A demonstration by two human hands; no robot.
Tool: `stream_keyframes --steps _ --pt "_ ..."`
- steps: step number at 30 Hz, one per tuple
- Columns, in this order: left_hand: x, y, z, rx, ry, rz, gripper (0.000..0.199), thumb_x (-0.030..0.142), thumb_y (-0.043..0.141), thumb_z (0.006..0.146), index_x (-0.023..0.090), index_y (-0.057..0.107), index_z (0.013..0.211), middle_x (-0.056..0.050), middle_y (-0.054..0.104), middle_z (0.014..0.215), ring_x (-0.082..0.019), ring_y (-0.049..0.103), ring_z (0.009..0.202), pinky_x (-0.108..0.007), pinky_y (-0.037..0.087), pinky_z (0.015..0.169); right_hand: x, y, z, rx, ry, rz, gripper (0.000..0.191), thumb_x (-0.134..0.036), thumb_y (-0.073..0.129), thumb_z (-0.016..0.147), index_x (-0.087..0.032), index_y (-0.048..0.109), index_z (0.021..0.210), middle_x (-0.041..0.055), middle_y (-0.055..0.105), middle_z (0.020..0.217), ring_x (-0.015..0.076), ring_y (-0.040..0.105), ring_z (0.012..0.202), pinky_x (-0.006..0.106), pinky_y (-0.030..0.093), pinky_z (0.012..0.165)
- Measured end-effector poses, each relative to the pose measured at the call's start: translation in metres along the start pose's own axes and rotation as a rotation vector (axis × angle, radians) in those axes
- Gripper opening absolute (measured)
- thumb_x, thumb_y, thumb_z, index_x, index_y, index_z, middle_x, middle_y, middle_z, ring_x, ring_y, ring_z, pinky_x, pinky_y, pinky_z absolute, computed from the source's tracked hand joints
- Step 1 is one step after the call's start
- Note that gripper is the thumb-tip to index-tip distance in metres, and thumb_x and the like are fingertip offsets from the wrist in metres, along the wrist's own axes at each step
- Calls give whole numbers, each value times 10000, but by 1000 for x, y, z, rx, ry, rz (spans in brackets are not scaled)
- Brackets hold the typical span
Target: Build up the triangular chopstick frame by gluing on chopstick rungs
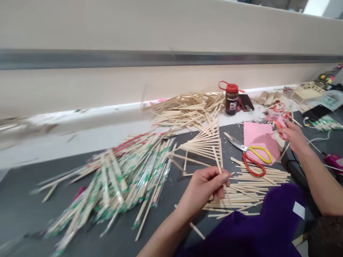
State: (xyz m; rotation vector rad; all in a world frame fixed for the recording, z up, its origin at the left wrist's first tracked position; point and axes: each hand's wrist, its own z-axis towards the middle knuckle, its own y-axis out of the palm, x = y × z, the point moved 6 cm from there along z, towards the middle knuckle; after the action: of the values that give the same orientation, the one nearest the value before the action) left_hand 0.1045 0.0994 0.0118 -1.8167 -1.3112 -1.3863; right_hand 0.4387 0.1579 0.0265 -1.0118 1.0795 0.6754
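My left hand [205,184] pinches a thin wooden chopstick [215,157] that points up and away from me. Off to the right, my right hand [294,137] is wrapped round a pink hot glue gun [281,125], its front end blurred. Just beyond my left hand stands a fan-shaped structure of stacked chopsticks [205,142]. Loose chopsticks [249,194] lie in rows beneath and right of that hand. Between my hands, scissors [244,148] with one yellow and one red handle rest half open, partly over a pink sheet [253,130].
Many wrapped chopsticks [107,189] cover the grey table at left. Against the wall lies a heap of bare chopsticks [187,110], beside a dark red-lidded bottle [232,101] and a phone [246,101]. Farther right are a wooden stick box [308,93], a dark phone [317,112] and cables.
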Motion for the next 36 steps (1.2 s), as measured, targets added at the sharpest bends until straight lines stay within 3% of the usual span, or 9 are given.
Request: stream_keyframes --steps 4,7,11,15,20,24,30,36 --pt "0 3 -1 -41 5 -75 300 415 714 700 125 640 719 -15 656 657 -66 573 450 -145 399 382 -40 12 -15 -40 1 360 215 -313 616 650 -222 662 839 16 529 638 125 364 471 278 181 427" --pt "1 2 -1 -47 20 -127 311 422 722 696 125 641 735 -14 648 641 -76 595 463 -140 404 374 -77 29 -26 -122 -49 467 163 -369 578 708 -239 663 757 67 550 762 156 404 556 307 204 447" --pt "3 1 -3 -48 53 -154 354 465 697 721 117 634 737 -21 645 634 -76 596 466 -141 414 377 -109 50 -34 -45 -100 602 252 -474 545 795 -253 668 780 55 552 777 166 459 593 305 288 448" --pt "5 1 -4 -79 74 -167 405 513 656 748 109 631 736 -29 639 622 -81 593 455 -145 414 367 -116 72 -47 54 -117 617 182 -441 639 762 -270 647 823 14 625 793 166 578 628 304 442 513" --pt "10 -2 -5 -73 132 -213 389 495 667 750 116 636 836 -13 640 610 -74 574 413 -145 405 355 -122 108 -76 -334 -116 613 233 -395 663 756 -225 639 913 62 699 905 173 637 624 292 468 503" --pt "14 -8 -7 -27 203 -256 398 487 673 753 120 631 903 -14 649 612 -75 572 403 -147 407 359 -115 121 -86 -489 -51 596 211 -363 646 798 -225 637 957 67 710 932 152 621 575 273 445 469" --pt "16 -21 -6 93 268 -270 417 513 667 750 124 625 895 -14 642 597 -87 572 399 -167 419 372 -117 123 -85 -515 -88 483 169 -359 671 765 -248 648 891 54 708 894 149 563 512 309 428 474" --pt "16 -25 -5 96 279 -285 407 511 671 750 128 630 883 -15 645 603 -89 572 401 -175 428 380 -116 127 -91 -494 -134 269 156 -381 619 830 -249 658 904 10 611 612 180 559 564 325 451 545"
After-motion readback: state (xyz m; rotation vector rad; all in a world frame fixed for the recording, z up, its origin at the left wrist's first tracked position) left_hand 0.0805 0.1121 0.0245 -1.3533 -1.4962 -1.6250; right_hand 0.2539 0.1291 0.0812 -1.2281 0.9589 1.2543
